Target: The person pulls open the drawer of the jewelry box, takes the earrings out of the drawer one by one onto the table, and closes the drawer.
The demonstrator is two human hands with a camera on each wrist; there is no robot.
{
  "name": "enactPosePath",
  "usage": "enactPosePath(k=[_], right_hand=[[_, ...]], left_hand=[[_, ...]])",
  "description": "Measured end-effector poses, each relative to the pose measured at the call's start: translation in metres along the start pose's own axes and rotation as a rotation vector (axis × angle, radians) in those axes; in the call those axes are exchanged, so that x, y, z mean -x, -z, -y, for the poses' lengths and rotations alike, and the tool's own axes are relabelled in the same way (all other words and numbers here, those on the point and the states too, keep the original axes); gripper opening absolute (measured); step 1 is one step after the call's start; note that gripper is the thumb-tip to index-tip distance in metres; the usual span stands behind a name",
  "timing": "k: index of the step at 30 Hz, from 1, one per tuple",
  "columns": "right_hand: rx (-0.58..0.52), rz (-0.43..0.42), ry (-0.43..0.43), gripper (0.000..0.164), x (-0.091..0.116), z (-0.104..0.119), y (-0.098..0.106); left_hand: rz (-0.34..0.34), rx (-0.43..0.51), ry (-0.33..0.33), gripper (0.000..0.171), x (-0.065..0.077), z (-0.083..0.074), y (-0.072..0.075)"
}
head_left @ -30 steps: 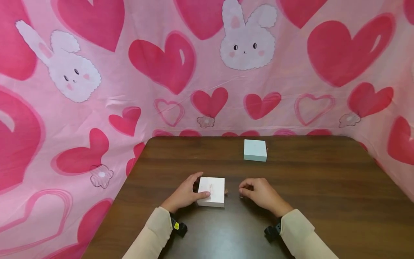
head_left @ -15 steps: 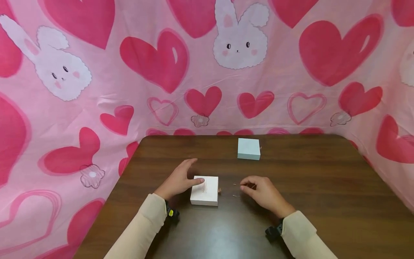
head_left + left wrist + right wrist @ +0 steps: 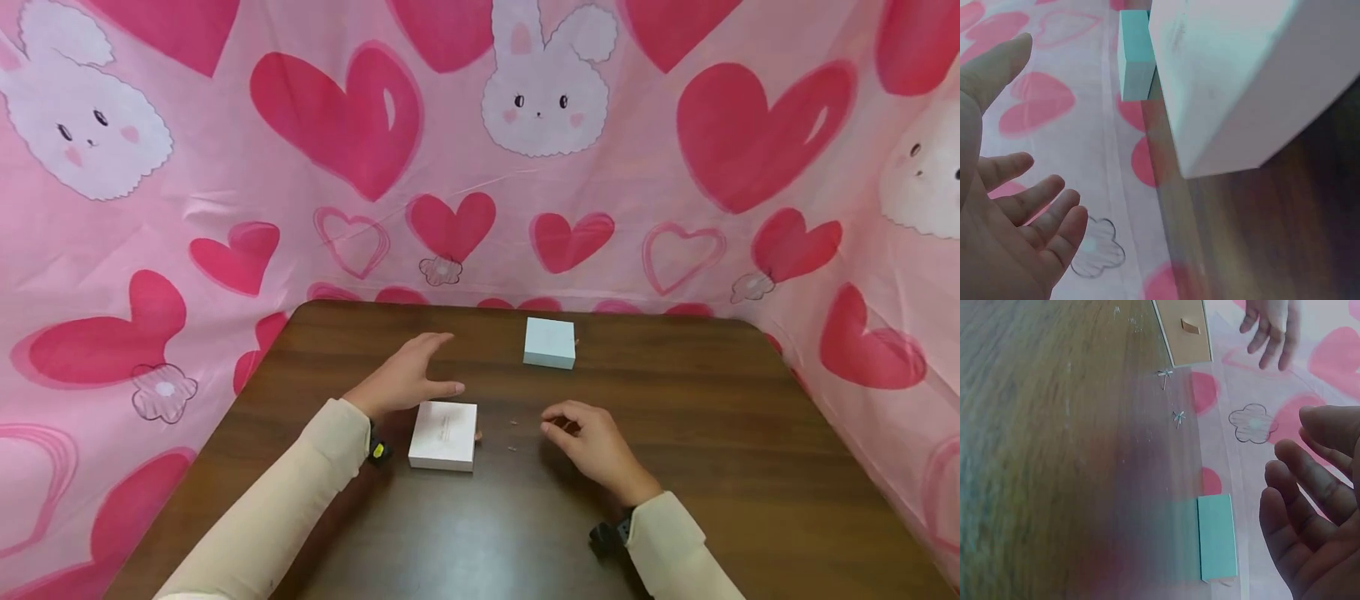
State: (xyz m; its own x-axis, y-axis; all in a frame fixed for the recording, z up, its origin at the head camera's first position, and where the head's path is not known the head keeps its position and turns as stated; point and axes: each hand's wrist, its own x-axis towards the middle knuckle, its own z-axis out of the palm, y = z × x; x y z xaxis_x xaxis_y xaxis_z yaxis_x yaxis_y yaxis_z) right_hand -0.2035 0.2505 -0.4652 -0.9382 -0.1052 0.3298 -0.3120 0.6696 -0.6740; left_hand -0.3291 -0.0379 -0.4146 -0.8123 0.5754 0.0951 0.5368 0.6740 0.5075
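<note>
My left hand (image 3: 401, 375) hovers past the far left side of a flat white box (image 3: 444, 435), with fingers spread and nothing held. Faint print marks the lid, and a small tan pull tab (image 3: 1190, 326) sticks out of the box's right side. Two tiny metallic pieces, like stud earrings, lie apart on the table: one farther piece (image 3: 513, 422) and one nearer piece (image 3: 512, 450). In the right wrist view each has a bow- or star-like head (image 3: 1179, 415) on a thin post. My right hand (image 3: 596, 442), fingers loosely curled and holding nothing, is just right of them.
A pale blue box (image 3: 550, 342) of similar shape stands toward the back of the brown wooden table (image 3: 675, 400), also with a small tab on its right. A pink curtain (image 3: 450, 150) with hearts and rabbits surrounds the table's back and sides.
The left hand has let go of the white box and moved up and away to the far left. The right hand has drawn slightly clear of the two tiny pieces, now in sight.
</note>
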Motion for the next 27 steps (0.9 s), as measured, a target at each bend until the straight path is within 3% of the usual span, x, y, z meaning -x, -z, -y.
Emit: enactPosePath(k=[9, 17, 27], right_hand=[[0.000, -0.038, -0.030, 0.016, 0.008, -0.005, 0.011], [0.012, -0.076, -0.046, 0.018, 0.019, -0.010, 0.020], [-0.002, -0.125, -0.048, 0.016, 0.026, -0.009, 0.030]], left_hand=[[0.024, -0.112, -0.105, 0.090, -0.026, -0.022, -0.007], [0.078, -0.124, -0.138, 0.093, -0.048, -0.041, -0.011], [0.074, -0.193, -0.227, 0.091, -0.072, -0.060, -0.018]])
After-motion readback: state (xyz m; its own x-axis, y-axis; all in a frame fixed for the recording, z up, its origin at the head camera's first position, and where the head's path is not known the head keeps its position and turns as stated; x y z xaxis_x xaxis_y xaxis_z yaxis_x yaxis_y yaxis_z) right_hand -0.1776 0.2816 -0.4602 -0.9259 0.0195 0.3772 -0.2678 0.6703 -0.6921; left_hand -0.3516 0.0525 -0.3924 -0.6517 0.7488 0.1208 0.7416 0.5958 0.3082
